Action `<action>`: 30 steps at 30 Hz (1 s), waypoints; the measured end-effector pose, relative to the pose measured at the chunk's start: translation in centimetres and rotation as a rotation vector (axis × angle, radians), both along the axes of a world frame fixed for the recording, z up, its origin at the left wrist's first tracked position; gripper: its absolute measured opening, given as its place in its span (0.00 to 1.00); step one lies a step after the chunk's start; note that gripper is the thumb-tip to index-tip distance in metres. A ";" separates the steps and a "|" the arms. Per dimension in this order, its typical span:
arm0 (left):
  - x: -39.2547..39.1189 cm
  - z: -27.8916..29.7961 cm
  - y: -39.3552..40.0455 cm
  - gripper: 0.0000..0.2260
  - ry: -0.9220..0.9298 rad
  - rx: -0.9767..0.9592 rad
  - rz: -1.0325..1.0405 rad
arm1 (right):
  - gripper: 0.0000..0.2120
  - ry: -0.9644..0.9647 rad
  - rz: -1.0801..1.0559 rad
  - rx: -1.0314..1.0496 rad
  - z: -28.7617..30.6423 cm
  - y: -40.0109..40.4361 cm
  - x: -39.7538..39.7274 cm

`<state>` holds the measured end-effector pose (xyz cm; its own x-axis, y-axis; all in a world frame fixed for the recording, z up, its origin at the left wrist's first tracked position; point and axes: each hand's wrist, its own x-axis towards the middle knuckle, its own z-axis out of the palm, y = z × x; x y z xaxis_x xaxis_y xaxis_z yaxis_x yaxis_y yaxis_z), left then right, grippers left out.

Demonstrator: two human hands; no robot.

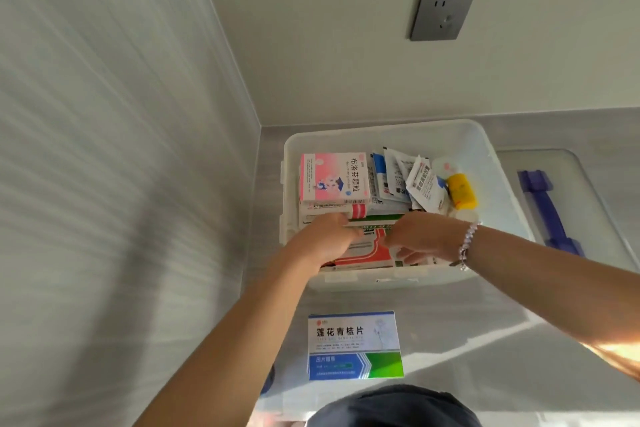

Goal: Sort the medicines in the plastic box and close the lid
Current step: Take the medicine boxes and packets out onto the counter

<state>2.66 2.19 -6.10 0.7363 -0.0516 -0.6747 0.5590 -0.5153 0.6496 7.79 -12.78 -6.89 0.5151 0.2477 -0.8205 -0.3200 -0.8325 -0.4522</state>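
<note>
The open plastic box holds the medicines; its lid lies just right of it. Inside, left hand and right hand both grip a red-and-white packet. A blue-green carton lies before the box.

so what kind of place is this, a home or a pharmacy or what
Most likely a home, at a counter in the corner of a room. A wall socket sits on the plain wall above a grey countertop, and the clear plastic box holds a mixed household stock of medicine boxes and sachets, not shop shelving.
</note>
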 end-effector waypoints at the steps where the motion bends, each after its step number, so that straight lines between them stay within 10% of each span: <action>1: 0.2 -0.2 0.0 0.11 0.031 -0.039 0.027 | 0.14 0.079 -0.055 0.028 -0.4 0.1 0.2; 19: 0.4 -0.8 -0.4 0.21 0.042 0.018 -0.029 | 0.13 0.461 -0.513 0.278 -2.9 0.0 0.8; 30: 0.3 -0.6 -0.2 0.16 0.001 -0.070 0.058 | 0.17 0.405 -0.413 0.234 -2.3 0.2 0.5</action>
